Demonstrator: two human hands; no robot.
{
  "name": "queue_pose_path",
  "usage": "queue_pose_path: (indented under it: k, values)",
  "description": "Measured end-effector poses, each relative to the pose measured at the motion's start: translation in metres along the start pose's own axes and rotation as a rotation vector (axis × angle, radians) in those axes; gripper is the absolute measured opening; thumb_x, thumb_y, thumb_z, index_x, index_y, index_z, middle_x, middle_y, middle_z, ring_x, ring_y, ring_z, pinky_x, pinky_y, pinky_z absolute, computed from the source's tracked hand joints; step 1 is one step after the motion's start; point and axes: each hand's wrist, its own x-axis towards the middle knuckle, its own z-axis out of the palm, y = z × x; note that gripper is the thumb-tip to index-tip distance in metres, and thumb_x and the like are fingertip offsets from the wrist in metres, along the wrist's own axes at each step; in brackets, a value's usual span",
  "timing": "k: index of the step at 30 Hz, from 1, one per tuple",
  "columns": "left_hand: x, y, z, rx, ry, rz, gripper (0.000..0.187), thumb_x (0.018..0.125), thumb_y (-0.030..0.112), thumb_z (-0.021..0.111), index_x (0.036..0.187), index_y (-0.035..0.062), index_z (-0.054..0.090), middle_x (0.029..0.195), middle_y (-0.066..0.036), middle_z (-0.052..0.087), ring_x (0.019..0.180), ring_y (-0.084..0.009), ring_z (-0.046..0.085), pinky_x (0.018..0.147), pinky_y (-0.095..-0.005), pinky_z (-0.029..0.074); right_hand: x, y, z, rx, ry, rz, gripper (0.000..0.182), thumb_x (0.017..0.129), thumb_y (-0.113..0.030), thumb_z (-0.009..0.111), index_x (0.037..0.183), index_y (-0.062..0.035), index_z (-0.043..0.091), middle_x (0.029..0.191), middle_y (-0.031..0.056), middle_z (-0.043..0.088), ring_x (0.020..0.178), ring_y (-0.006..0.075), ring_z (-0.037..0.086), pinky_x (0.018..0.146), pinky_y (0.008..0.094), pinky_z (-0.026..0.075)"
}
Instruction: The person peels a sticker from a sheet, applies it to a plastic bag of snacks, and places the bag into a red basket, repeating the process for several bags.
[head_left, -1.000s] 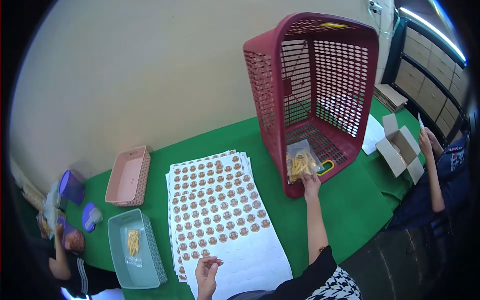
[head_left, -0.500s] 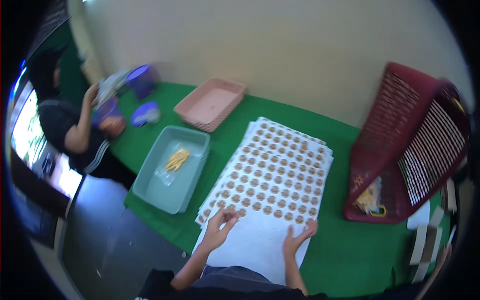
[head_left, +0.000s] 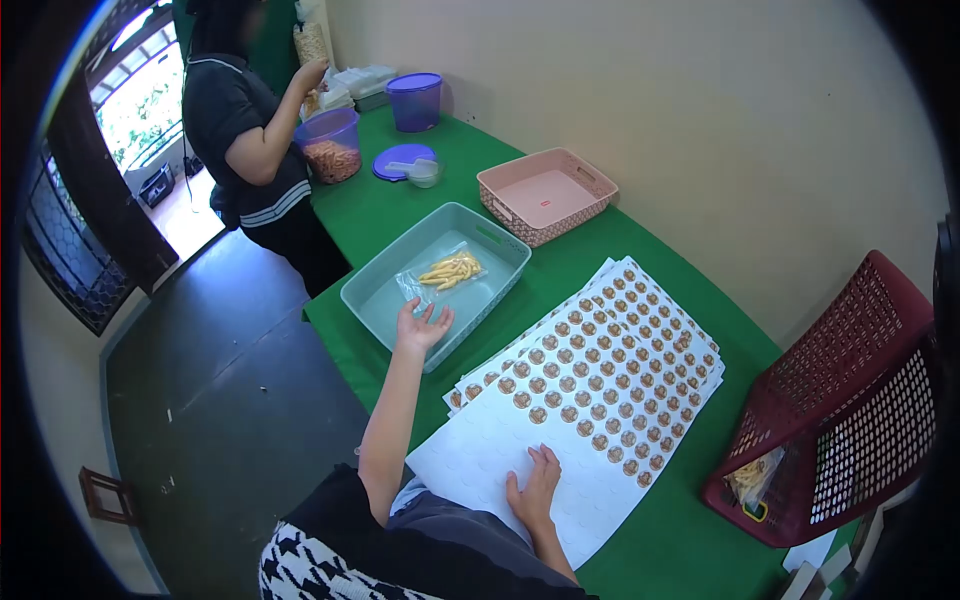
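Observation:
My left hand [head_left: 424,326] reaches over the near rim of the grey-green plastic basket [head_left: 375,293], fingers spread, nothing visible in them. Just beyond its fingertips, a clear plastic bag of yellow stick-shaped snacks [head_left: 452,270] lies inside that basket. My right hand [head_left: 537,488] rests open on the bare white part of the top sticker sheet [head_left: 470,455], fingers stretched out. Rows of round brown stickers [head_left: 597,397] cover the sheet's far portion, and more sheets lie beneath it. Empty round outlines show on the part nearest me.
A pink basket [head_left: 548,162] stands against the wall side. At right, a dark red basket [head_left: 840,400] lies tipped, holding a snack bag [head_left: 752,478]. A co-worker [head_left: 250,130] stands at far left by a purple tub of snacks [head_left: 332,158], a purple lid [head_left: 404,158] and another purple container [head_left: 414,102].
My left hand has left the sheet's sticker rows and moved forward to the grey-green basket, its fingers now spread. My right hand has shifted from the sheet's right edge inward. The view has turned left.

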Motion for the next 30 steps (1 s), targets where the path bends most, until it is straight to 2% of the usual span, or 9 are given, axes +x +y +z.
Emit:
queue_pose_path:
  k: [3,6,8,14,18,20,24,27,30]
  values:
    - [0.014,0.001,0.000,-0.023,-0.022,0.051,0.050,0.076,0.024,0.051,0.118,0.0045,0.030,0.121,-0.018,0.028,0.113,-0.0275,0.033,0.093,-0.0437,0.030,-0.001,-0.001,0.002,-0.027,0.017,0.010,0.048,0.066,-0.012,0.058,0.109,0.0012,0.041,0.114,0.0218,0.036,0.107,0.0350,0.033,0.091,0.0438,0.025]
    - [0.022,-0.002,0.007,0.056,0.036,0.149,0.061,0.075,0.026,0.052,0.126,0.0074,0.024,0.130,-0.011,0.022,0.116,-0.0261,0.032,0.093,-0.0440,0.029,0.000,-0.002,0.000,-0.025,0.004,0.005,0.046,0.066,-0.012,0.058,0.107,0.0013,0.042,0.113,0.0198,0.038,0.106,0.0340,0.035,0.090,0.0428,0.027]
    - [0.024,-0.005,0.009,0.150,0.043,0.227,0.068,0.074,0.027,0.052,0.131,0.0107,0.018,0.136,-0.002,0.015,0.116,-0.0245,0.032,0.093,-0.0429,0.029,0.000,-0.002,0.000,-0.038,0.004,-0.016,0.045,0.066,-0.012,0.058,0.106,0.0014,0.043,0.111,0.0189,0.039,0.105,0.0335,0.036,0.090,0.0423,0.027]
    - [0.024,-0.009,0.007,0.277,0.066,0.267,0.068,0.072,0.028,0.052,0.131,0.0165,0.020,0.135,-0.001,0.017,0.118,-0.0230,0.028,0.093,-0.0431,0.028,0.001,-0.001,0.001,-0.056,0.008,-0.051,0.044,0.065,-0.012,0.057,0.105,0.0012,0.043,0.108,0.0169,0.042,0.104,0.0322,0.036,0.090,0.0409,0.027]
    - [0.030,-0.007,0.014,0.229,0.098,0.338,0.067,0.071,0.029,0.054,0.129,0.0178,0.023,0.135,-0.001,0.017,0.119,-0.0219,0.028,0.093,-0.0432,0.027,0.001,-0.001,0.000,-0.053,-0.001,-0.056,0.043,0.066,-0.012,0.057,0.105,0.0008,0.043,0.109,0.0160,0.042,0.104,0.0316,0.035,0.090,0.0403,0.026]
    - [0.036,-0.004,0.015,0.197,0.147,0.324,0.063,0.071,0.029,0.054,0.128,0.0223,0.027,0.132,-0.002,0.022,0.116,-0.0219,0.031,0.092,-0.0421,0.028,0.001,-0.001,0.000,-0.057,-0.006,-0.064,0.043,0.066,-0.012,0.057,0.104,0.0007,0.043,0.108,0.0160,0.042,0.104,0.0315,0.035,0.090,0.0404,0.026]
    - [0.035,-0.005,0.017,0.204,0.149,0.342,0.064,0.071,0.029,0.053,0.128,0.0214,0.027,0.131,-0.003,0.022,0.115,-0.0215,0.032,0.092,-0.0411,0.029,0.001,-0.001,-0.001,-0.062,-0.004,-0.074,0.042,0.065,-0.011,0.057,0.103,0.0002,0.044,0.108,0.0159,0.043,0.104,0.0313,0.035,0.090,0.0405,0.026]
    - [0.043,-0.002,0.019,0.226,0.069,0.380,0.065,0.071,0.029,0.054,0.128,0.0165,0.027,0.131,-0.003,0.023,0.115,-0.0222,0.031,0.092,-0.0398,0.028,0.000,-0.001,0.000,-0.055,0.004,-0.085,0.041,0.065,-0.012,0.057,0.102,0.0000,0.045,0.107,0.0157,0.043,0.103,0.0314,0.036,0.090,0.0403,0.026]
    - [0.053,0.002,0.028,0.092,0.039,0.403,0.063,0.071,0.030,0.053,0.126,0.0113,0.029,0.130,-0.004,0.023,0.115,-0.0225,0.030,0.094,-0.0388,0.026,0.001,-0.001,-0.001,-0.064,0.001,-0.091,0.041,0.065,-0.012,0.057,0.102,-0.0001,0.045,0.107,0.0154,0.044,0.103,0.0313,0.037,0.090,0.0401,0.026]
